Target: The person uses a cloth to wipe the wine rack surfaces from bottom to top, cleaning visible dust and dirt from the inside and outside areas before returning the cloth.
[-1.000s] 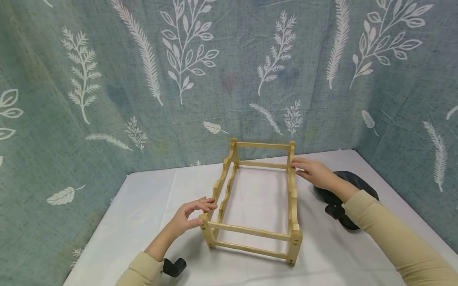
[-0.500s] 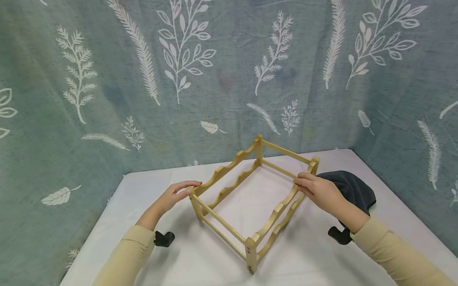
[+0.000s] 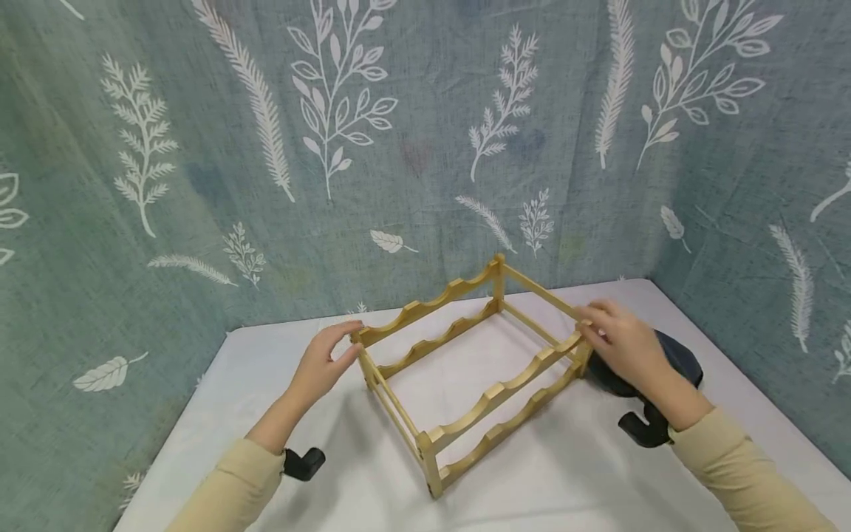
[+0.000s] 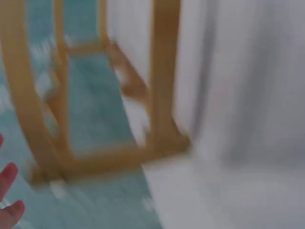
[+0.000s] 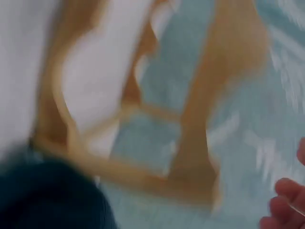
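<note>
A light wooden rack with scalloped rails (image 3: 495,391), like a small wine rack, stands on the white table, turned diagonally. My left hand (image 3: 322,362) is at its left corner, thumb and fingers spread loosely; whether the fingertips touch the wood is hard to tell. At the right corner hovers my right hand (image 3: 625,343), fingers loosely bent and gripping nothing. In the left wrist view the rack (image 4: 164,71) is blurred, with fingertips (image 4: 7,179) apart from it. The right wrist view likewise shows the blurred rack (image 5: 195,167) and separate fingertips (image 5: 288,191).
A dark cloth-like item (image 3: 681,362) lies behind my right hand, partly hidden by it; its dark shape (image 5: 52,200) fills a corner of the right wrist view. Leaf-patterned fabric (image 3: 412,148) hangs behind the white table (image 3: 279,377).
The rack has turned clockwise from nearly lengthwise to diagonal, its near end swinging left. My left hand has moved up and left; my right hand has shifted right and off the rail.
</note>
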`<state>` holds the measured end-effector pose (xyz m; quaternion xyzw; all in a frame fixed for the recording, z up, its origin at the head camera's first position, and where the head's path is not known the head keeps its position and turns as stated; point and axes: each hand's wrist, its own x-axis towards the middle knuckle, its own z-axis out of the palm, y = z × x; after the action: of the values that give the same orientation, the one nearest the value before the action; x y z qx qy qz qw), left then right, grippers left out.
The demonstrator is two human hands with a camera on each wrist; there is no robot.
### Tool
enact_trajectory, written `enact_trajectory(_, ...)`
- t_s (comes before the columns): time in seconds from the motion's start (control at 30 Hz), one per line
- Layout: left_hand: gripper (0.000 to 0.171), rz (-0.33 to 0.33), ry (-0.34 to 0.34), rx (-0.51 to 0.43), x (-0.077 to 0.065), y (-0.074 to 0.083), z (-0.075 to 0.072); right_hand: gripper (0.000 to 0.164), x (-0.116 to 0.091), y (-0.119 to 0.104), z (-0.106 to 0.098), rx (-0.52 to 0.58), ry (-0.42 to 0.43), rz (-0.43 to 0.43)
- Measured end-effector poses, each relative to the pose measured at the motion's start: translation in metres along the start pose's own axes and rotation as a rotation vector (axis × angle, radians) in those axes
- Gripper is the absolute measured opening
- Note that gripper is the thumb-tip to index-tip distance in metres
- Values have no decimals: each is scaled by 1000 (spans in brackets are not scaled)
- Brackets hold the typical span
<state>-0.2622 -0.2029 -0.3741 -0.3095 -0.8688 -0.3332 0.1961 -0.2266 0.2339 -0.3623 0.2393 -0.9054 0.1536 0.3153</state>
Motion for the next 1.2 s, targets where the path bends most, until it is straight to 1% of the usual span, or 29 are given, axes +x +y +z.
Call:
enact_trajectory(0.03, 32, 62, 14, 6, -6, 11, 5, 30, 1, 11, -4, 32, 7, 18)
enact_trajectory(0.07, 31, 121, 8, -6, -12, 26, 9, 30, 2, 22, -6, 77, -13, 55)
enact_trajectory(0.13, 29, 215, -61, -57, -24, 55, 18, 30, 2, 42, -5, 169, -88, 103)
enact_trajectory(0.17, 27, 243, -109, -71, -30, 67, 23, 30, 2, 50, -3, 222, -138, 119)
enact_trajectory(0.2, 25, 254, -149, -79, -36, 76, 27, 30, 2, 56, 0, 282, -195, 128)
enact_trajectory(0.23, 24, 263, -170, -91, -39, 83, 31, 30, 1, 61, 4, 340, -242, 136)
enact_trajectory(0.3, 19, 253, -191, -112, -44, 92, 37, 32, -1, 68, 12, 429, -306, 170)
enact_trajectory(0.33, 16, 248, -184, -111, -45, 94, 39, 33, -2, 70, 15, 461, -327, 194)
enact_trajectory(0.4, 12, 234, -164, -120, -46, 95, 40, 34, -4, 72, 20, 524, -337, 257)
enact_trajectory(0.47, 11, 226, -159, -129, -45, 95, 41, 35, -6, 72, 22, 539, -306, 306)
enact_trajectory(0.57, 10, 207, -166, -122, -45, 93, 40, 34, -8, 69, 24, 539, -268, 327)
enact_trajectory(0.6, 11, 199, -166, -117, -46, 93, 40, 34, -8, 68, 24, 538, -262, 325)
enact_trajectory(0.7, 17, 144, -179, -105, -48, 92, 39, 35, -9, 65, 24, 546, -258, 320)
enact_trajectory(0.83, 23, 90, -186, -102, -52, 90, 35, 34, -12, 61, 24, 561, -259, 311)
enact_trajectory(0.93, 23, 76, -176, -137, -51, 86, 28, 32, -15, 56, 23, 558, -243, 294)
enact_trajectory(1.0, 22, 61, -179, -183, -49, 83, 21, 31, -16, 51, 22, 550, -225, 271)
enact_trajectory(1.07, 22, 64, -177, -234, -47, 79, 14, 31, -17, 45, 22, 529, -203, 237)
enact_trajectory(1.13, 22, 91, -165, -274, -46, 73, 9, 30, -19, 40, 22, 505, -182, 204)
enact_trajectory(1.2, 23, 118, -147, -308, -45, 64, 8, 29, -20, 36, 23, 492, -159, 171)
